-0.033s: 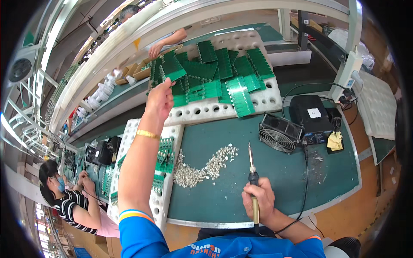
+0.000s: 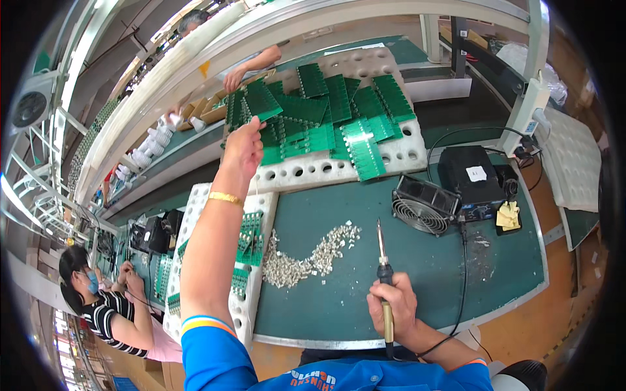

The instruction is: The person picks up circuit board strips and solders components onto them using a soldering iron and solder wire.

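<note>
My left hand [image 2: 244, 147] reaches far over the bench. Its fingers are pinched at the near corner of a green circuit board panel [image 2: 263, 101], on top of a loose pile. Beneath and beside it, more green circuit board panels [image 2: 303, 109] overlap on a white foam tray [image 2: 270, 174] with round holes. In my right hand [image 2: 394, 303] is a soldering iron [image 2: 386, 270], gripped by its handle with the tip pointing up and away. Between my arms, a heap of small whitish components [image 2: 287, 268] is spread over the green mat [image 2: 326, 202].
A small black fan [image 2: 425, 205] stands by a black soldering station [image 2: 471, 176], with a yellow sponge [image 2: 507, 216] at its right. The iron's cable [image 2: 464, 280] curves along the right. Under my left forearm lies another foam tray [image 2: 251, 306] with boards. Co-workers sit left and stand across.
</note>
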The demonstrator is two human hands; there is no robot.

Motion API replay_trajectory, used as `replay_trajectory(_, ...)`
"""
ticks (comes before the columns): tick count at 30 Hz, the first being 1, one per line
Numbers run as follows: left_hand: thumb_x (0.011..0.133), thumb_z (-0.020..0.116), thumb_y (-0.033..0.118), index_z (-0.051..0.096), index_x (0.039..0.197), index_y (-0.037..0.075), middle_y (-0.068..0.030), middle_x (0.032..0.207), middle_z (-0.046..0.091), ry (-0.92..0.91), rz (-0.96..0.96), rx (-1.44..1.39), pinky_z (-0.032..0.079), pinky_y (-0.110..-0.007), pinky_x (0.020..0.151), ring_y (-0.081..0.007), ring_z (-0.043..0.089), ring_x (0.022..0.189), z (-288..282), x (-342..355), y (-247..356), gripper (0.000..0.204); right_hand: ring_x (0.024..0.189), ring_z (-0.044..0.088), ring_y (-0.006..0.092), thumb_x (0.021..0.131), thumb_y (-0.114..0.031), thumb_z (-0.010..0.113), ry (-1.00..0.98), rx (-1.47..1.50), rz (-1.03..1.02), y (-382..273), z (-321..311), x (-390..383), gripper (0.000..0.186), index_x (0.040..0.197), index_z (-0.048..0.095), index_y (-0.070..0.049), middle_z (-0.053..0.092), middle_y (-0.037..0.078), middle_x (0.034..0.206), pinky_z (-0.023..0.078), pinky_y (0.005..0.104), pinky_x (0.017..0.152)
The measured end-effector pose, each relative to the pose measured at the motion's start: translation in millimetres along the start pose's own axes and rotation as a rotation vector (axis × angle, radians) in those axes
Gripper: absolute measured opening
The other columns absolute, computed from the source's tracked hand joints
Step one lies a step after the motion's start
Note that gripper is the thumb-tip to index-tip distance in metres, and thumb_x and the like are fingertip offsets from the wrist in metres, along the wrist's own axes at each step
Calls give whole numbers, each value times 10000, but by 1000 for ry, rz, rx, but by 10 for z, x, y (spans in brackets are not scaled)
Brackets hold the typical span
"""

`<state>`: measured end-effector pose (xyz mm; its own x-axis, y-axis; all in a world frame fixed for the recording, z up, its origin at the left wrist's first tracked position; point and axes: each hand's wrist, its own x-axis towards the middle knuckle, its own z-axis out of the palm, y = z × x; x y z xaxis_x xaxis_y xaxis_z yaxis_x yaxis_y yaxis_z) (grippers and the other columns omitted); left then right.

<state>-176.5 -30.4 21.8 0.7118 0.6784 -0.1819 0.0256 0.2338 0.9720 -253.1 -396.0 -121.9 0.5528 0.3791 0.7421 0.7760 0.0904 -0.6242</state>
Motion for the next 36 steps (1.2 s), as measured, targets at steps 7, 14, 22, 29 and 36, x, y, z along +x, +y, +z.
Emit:
replay_trajectory(7, 961, 650, 323, 631, 944, 95, 69, 595, 360, 125, 100, 204, 186, -258, 362, -67, 268, 407, 211, 978, 13, 229, 644, 593, 245, 774, 3, 744, -20, -9, 91, 78, -16, 7, 365, 1092, 587, -79, 550, 118, 879, 498, 348, 513)
replay_trajectory(14, 939, 682, 384, 662, 983, 121, 99, 604, 331, 189, 72, 460, 179, -242, 366, -42, 259, 404, 192, 1395, -21, 267, 648, 603, 224, 747, -32, 775, -64, -17, 167, 74, -1, -21, 369, 1073, 621, -108, 556, 106, 891, 514, 337, 529)
replay_trajectory(22, 887, 739, 437, 682, 954, 77, 62, 624, 380, 210, 100, 528, 211, -253, 381, -58, 304, 437, 140, 1361, -88, 371, 642, 608, 220, 741, -23, 777, -95, -29, 175, 80, 13, -29, 360, 1059, 629, -107, 563, 103, 884, 520, 329, 531)
replay_trajectory(29, 902, 723, 436, 600, 978, 97, 71, 642, 372, 180, 116, 21, 205, -224, 401, -52, 290, 462, 119, 552, -25, 369, 623, 608, 240, 719, 17, 766, -95, -17, 81, 104, -3, -12, 397, 1074, 618, -85, 574, 122, 862, 508, 343, 516)
replay_trajectory(36, 1032, 502, 237, 556, 1126, 19, 25, 677, 422, -119, 481, -463, 310, -243, 492, -70, 352, 546, 365, -1711, -461, 244, 598, 622, 241, 843, 48, 651, -151, 276, 153, -53, 117, -62, 268, 1082, 540, -1, 666, 155, 785, 508, 347, 535)
